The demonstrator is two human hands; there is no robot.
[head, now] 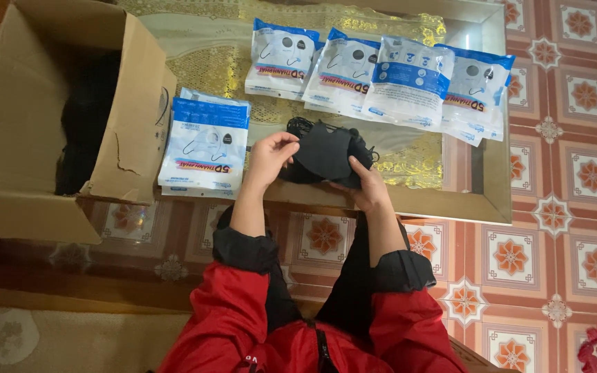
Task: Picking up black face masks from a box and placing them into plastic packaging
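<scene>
Both hands, left [269, 160] and right [366, 181], were closed on a stack of black masks [324, 153] above the desk [450, 200] edge; light, soft, floppy, probably best pinched at the stack's sides

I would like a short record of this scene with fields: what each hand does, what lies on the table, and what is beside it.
left hand: left hand pinches the edge of a stack of black masks
right hand: right hand grips the same stack from below
table: glass-topped table with a row of flat packets and a nearer packet pile
beside: open cardboard box, dark contents inside
</scene>
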